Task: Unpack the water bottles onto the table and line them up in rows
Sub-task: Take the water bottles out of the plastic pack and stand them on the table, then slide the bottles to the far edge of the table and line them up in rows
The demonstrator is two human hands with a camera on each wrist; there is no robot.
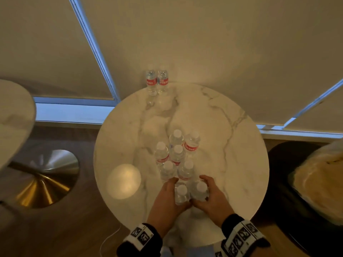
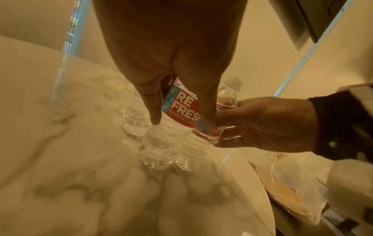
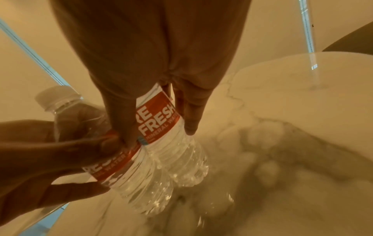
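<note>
Second surface (image 1: 14, 115): a pale round top at the far left, with a shiny gold foot (image 1: 44, 179) under it.
Glowing ball (image 1: 124, 181): a round light on the left part of the marble surface (image 1: 232, 154).
Far bottles (image 1: 157, 81): 2 stand side by side at the back edge, well apart from the rest.
Middle bottles (image 1: 177, 154): 6 with white caps stand close together in the middle, in loose pairs.
Left hand (image 1: 167, 203): its grip is wrapped around the left bottle (image 1: 181, 194), fingers curled on the red label.
Right hand (image 1: 211, 197): its grip is wrapped around the right bottle (image 1: 199, 191), thumb and fingers on the label.
Held bottles: both are upright, touching each other, near the front edge, just behind the middle group's last pair. I cannot tell if their bottoms sit on the surface.
Plastic wrap (image 1: 319, 180): crumpled clear wrap lies on a dark seat at the far right.
</note>
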